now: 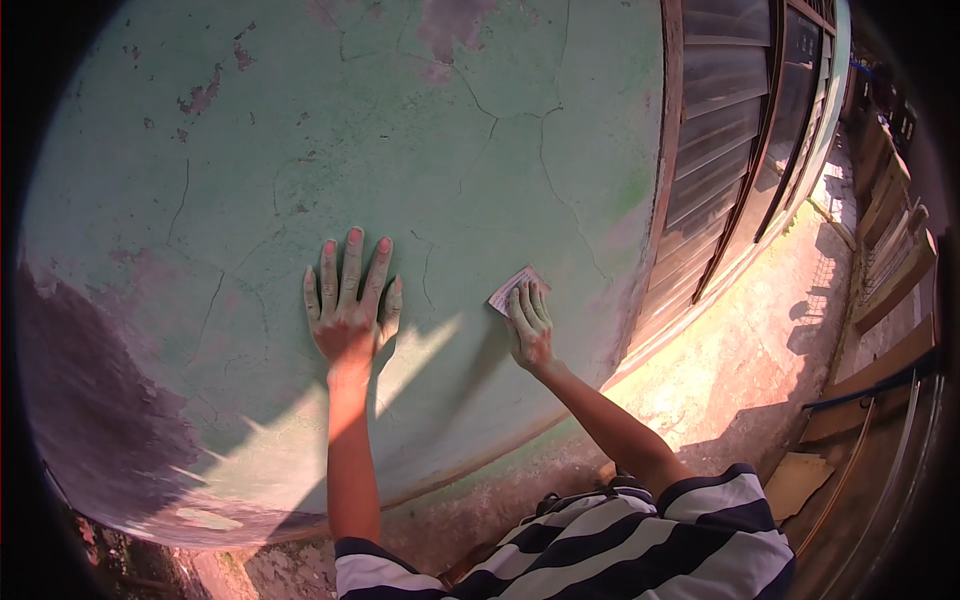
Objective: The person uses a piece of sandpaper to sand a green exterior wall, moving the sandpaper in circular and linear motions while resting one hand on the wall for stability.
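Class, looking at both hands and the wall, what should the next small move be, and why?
Probably a short stroke of the right hand along the wall: its fingers cover part of a small sheet against it, while the left hand is spread flat there.

Cracked wall (450,190) on my feed
My left hand (347,305) lies spread; nearer its right edge, my right hand (530,322) holds a sheet (503,293).

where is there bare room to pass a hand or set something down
On the green wall, there's room between the left hand and the sheet under the right hand. For setting down, the sunlit path between wall and wooden boards looks open; the boards' side is crowded.
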Demonstrator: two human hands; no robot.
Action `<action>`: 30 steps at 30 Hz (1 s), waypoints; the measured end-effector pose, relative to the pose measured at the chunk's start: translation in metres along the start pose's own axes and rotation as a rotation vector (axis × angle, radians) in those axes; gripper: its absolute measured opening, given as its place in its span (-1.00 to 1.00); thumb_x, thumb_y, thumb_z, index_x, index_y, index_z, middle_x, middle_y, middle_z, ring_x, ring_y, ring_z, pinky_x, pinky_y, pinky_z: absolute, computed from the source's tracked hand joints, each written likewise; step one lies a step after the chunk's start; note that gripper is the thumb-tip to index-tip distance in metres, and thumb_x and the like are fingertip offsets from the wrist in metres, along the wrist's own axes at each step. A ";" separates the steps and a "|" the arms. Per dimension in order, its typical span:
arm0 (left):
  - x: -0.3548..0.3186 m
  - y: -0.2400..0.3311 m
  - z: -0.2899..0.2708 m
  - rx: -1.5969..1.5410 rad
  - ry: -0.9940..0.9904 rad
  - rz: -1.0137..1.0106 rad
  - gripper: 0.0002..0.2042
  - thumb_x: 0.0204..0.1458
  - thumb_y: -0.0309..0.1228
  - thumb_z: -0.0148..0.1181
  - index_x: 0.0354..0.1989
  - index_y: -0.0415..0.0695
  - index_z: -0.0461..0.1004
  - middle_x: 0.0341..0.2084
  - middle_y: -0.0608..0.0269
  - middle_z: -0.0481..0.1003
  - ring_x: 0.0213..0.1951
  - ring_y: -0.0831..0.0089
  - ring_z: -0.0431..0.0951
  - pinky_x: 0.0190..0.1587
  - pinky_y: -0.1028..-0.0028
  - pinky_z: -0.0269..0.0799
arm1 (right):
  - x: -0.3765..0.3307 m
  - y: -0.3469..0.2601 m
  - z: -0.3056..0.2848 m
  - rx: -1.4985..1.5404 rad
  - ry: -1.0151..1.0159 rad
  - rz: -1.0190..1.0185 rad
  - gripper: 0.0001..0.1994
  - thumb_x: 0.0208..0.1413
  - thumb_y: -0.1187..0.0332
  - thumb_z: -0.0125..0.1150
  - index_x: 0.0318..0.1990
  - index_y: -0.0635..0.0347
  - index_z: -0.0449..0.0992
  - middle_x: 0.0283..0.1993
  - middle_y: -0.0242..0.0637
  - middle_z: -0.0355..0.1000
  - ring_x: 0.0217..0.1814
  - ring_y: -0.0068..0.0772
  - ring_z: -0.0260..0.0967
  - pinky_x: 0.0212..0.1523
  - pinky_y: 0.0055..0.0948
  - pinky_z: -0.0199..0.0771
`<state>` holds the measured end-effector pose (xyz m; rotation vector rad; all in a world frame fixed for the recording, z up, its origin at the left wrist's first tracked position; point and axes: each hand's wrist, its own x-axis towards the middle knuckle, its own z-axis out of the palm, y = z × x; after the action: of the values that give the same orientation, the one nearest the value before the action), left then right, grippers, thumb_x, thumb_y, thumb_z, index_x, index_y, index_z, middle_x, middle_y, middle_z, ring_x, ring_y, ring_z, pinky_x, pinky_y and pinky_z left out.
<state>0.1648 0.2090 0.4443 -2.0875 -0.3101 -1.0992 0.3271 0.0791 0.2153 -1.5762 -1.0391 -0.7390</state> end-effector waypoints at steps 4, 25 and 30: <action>-0.001 0.007 0.006 0.060 0.018 -0.079 -0.53 0.16 -0.04 -0.01 0.29 0.41 0.30 0.32 0.43 0.25 0.32 0.24 0.26 0.33 0.07 0.06 | -0.006 0.021 -0.013 0.016 -0.105 -0.040 -0.56 0.13 0.50 0.06 0.18 0.49 0.34 0.25 0.23 0.27 0.37 0.34 0.11 0.32 0.11 0.12; 0.058 0.102 0.021 -0.036 0.030 -0.317 -0.51 0.25 -0.09 -0.14 0.32 0.03 0.29 0.38 -0.01 0.10 0.38 -0.18 0.02 0.31 -0.16 -0.06 | 0.172 0.063 -0.103 0.010 0.126 -0.067 -0.51 0.18 0.52 -0.04 0.29 0.41 0.23 0.39 0.14 0.10 0.47 0.25 -0.07 0.38 0.02 0.01; 0.069 0.119 0.027 -0.069 0.082 -0.347 -0.51 0.24 -0.14 -0.10 0.32 0.03 0.28 0.38 0.00 0.09 0.38 -0.17 0.02 0.32 -0.16 -0.07 | 0.182 0.088 -0.110 0.027 0.238 0.000 -0.51 0.20 0.53 -0.06 0.30 0.45 0.20 0.40 0.19 0.06 0.48 0.28 -0.12 0.41 -0.02 -0.04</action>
<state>0.2840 0.1370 0.4293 -2.0909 -0.6193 -1.4108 0.4906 0.0123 0.3635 -1.4253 -0.8708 -0.8857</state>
